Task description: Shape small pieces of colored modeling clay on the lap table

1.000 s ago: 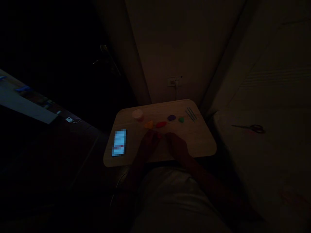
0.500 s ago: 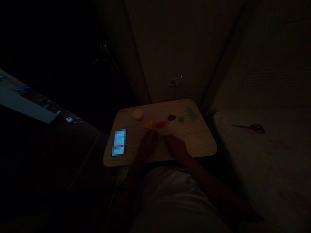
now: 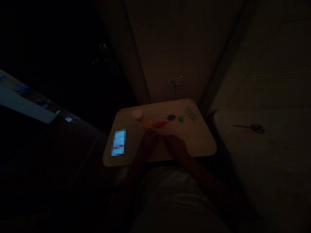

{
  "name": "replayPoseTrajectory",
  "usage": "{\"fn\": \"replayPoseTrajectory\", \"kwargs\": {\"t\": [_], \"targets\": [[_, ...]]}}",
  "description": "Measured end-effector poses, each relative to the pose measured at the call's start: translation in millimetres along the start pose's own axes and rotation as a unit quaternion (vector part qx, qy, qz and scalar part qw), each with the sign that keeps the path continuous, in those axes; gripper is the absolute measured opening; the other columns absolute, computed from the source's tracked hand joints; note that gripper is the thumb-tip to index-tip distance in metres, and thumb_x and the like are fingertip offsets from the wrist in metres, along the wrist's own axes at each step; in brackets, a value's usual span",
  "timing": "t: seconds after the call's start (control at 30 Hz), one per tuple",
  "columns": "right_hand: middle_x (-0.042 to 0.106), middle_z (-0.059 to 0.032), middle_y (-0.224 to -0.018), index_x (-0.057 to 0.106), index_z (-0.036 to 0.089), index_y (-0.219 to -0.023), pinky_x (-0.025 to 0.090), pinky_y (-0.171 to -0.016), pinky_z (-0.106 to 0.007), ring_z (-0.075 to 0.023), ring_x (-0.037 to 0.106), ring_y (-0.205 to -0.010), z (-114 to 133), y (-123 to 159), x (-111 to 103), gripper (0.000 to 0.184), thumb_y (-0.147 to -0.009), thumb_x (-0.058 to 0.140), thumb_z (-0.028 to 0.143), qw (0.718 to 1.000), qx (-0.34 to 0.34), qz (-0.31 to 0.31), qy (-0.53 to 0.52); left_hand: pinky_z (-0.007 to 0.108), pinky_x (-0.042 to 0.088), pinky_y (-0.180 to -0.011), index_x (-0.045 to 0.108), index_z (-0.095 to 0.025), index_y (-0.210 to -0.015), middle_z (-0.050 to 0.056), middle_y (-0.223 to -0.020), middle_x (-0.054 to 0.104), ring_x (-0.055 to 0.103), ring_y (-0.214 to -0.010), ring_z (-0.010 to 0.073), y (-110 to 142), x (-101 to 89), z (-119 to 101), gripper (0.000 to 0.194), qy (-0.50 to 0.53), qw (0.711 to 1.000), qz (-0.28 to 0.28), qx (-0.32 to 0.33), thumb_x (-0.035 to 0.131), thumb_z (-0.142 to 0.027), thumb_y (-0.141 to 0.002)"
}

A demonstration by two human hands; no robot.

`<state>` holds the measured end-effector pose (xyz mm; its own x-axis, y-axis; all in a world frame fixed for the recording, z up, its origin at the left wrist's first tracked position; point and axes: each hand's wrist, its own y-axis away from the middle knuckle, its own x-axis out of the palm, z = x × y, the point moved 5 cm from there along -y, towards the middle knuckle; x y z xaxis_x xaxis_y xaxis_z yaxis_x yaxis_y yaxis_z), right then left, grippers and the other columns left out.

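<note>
Over the near middle of the small wooden table (image 3: 201, 142), my left hand (image 3: 148, 141) is closed, its fingertips around a small red piece of modelling clay (image 3: 159, 138). Close by on the right, my right hand (image 3: 175, 144) is pinched, fingertips pointing at that piece. A faint thin thing shows between the two hands, too dark to name. Just beyond my fingers lie an orange lump of clay (image 3: 148, 124) and a red lump (image 3: 160, 124). Farther right are a purple lump (image 3: 171, 117) and a green lump (image 3: 181, 119).
At the table's far right corner lie three thin sticks (image 3: 190, 114). A lidded tub (image 3: 137, 115) stands at the far left, with a lit phone (image 3: 119, 142) nearer me. Scissors (image 3: 250, 128) rest on a pale surface to the right. A wall socket (image 3: 175, 81) holds a plug. The room is very dark.
My fingertips have shifted slightly around the small red piece, and the right hand's have come a little nearer to it. The things on the table have stayed in place.
</note>
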<state>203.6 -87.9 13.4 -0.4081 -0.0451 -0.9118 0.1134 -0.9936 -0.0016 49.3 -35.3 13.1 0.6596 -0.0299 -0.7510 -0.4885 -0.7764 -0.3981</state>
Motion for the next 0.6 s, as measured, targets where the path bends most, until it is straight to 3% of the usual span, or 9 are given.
{"fn": "replayPoseTrajectory", "kwargs": {"t": [0.13,0.3,0.6], "targets": [[0.072,-0.0113,-0.117,0.064,0.021,-0.123,0.049,-0.089,-0.030,-0.0223,0.068,-0.104,-1,0,2,0.034,-0.107,0.035,0.028,1.000,0.006,-0.008,-0.028,0.041,0.052,-0.099,0.065,-0.022,-0.111,0.007,-0.110,0.065,0.060,-0.107,0.0230,1,2.0,3,0.015,-0.005,1.000,0.002,-0.015,0.061,-0.028,-0.097],[0.066,-0.0137,-0.132,0.053,0.021,-0.141,0.049,-0.095,-0.032,-0.0231,0.065,-0.114,-3,1,-1,0.041,-0.106,0.032,0.024,0.998,0.019,-0.036,-0.051,0.042,0.053,-0.098,0.057,-0.022,-0.125,0.009,-0.119,0.065,0.063,-0.109,0.0247,4,3.3,12,0.035,0.008,0.997,-0.037,-0.066,0.066,-0.036,-0.094],[0.066,-0.0109,-0.121,0.053,0.031,-0.144,0.051,-0.078,-0.031,-0.0243,0.069,-0.099,4,1,-6,0.043,-0.104,0.038,0.025,1.000,0.014,0.007,0.018,0.043,0.053,-0.099,0.056,-0.022,-0.122,0.009,-0.118,0.064,0.062,-0.109,0.0245,3,2.0,8,0.032,-0.002,0.999,-0.032,-0.041,0.066,-0.034,-0.094]]}}
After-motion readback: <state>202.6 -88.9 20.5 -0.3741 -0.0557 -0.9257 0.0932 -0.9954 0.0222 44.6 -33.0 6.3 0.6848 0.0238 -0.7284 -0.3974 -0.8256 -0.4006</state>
